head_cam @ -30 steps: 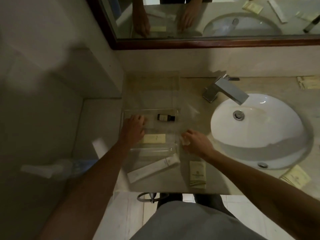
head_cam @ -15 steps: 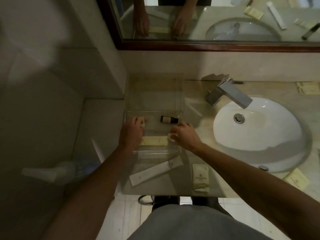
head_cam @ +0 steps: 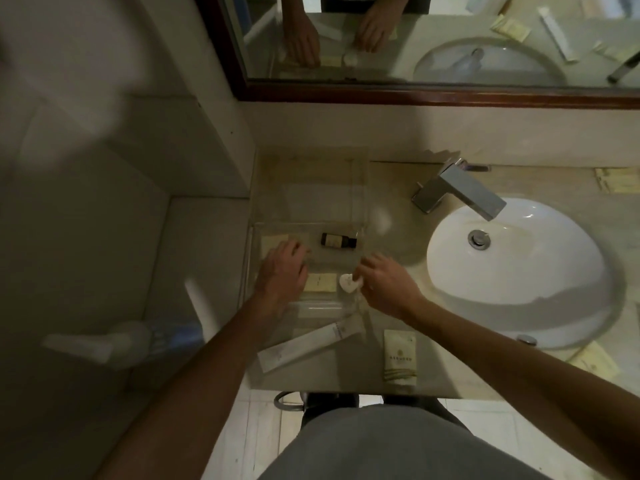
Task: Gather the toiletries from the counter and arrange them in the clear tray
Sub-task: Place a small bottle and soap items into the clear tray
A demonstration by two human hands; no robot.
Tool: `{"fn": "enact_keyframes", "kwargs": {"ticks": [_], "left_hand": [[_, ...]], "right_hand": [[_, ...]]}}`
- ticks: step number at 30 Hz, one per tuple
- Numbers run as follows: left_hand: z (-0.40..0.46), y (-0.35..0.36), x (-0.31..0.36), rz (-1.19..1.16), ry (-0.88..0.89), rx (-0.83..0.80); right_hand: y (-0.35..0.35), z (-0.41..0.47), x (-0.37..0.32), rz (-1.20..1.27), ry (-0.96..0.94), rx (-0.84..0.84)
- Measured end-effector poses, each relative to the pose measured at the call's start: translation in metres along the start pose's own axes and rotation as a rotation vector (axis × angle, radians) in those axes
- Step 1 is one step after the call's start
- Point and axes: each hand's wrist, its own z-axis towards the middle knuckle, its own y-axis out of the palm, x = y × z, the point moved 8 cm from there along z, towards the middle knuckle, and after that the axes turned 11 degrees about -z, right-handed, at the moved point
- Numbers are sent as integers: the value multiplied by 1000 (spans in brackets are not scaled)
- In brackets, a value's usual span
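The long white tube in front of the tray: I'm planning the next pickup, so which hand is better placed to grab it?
Probably the left hand: it rests open in the clear tray, just beyond the long white tube. The right hand pinches a small white round item.

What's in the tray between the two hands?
In the head view, a pale yellow packet and a small white heart-shaped soap lie between the left hand and right hand.

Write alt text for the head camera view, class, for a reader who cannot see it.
A person's right hand sets a small white round soap into a clear tray on a bathroom counter while the left hand rests inside it. A dark bottle lies in the tray; a white sink sits right.
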Motion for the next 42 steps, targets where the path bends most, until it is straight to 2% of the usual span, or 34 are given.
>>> {"fn": "enact_keyframes", "kwargs": {"ticks": [2, 4, 6, 7, 12, 14, 17, 20, 23, 27, 30, 34, 40, 42], "left_hand": [[13, 4, 12, 13, 40, -26], [24, 11, 23, 16, 77, -67], [31, 20, 29, 41, 92, -114], [33, 22, 30, 56, 87, -121], [23, 2, 1, 62, -102, 36], [13, -12, -16, 74, -163, 104], [-2, -32, -43, 43, -248, 177], [-15, -42, -60, 25, -288, 195], [-21, -43, -68, 82, -268, 157], [-28, -61, -71, -15, -321, 292], [-26, -53, -59, 23, -193, 183], [-15, -30, -48, 112, 50, -110], [9, -16, -33, 292, 172, -277], [18, -17, -36, 342, 115, -245]], "right_hand": [[22, -37, -10, -70, -228, -140], [56, -82, -12, -177, -403, -349], [82, -115, -5, -264, -456, -489], [86, -121, -3, -289, -460, -498], [78, -116, 13, -204, -406, -356], [68, -117, 27, -28, -289, -316], [34, -99, 43, 314, -5, -227], [5, -37, 13, 500, 53, -184], [-12, 47, -20, 422, 92, -175], [-35, 87, -23, 249, 126, -9], [-25, 68, -14, 196, 129, 4], [1, 33, -6, 181, 147, -68], [12, 8, -15, 234, 143, -68], [14, 0, -14, 266, 155, -55]]}}
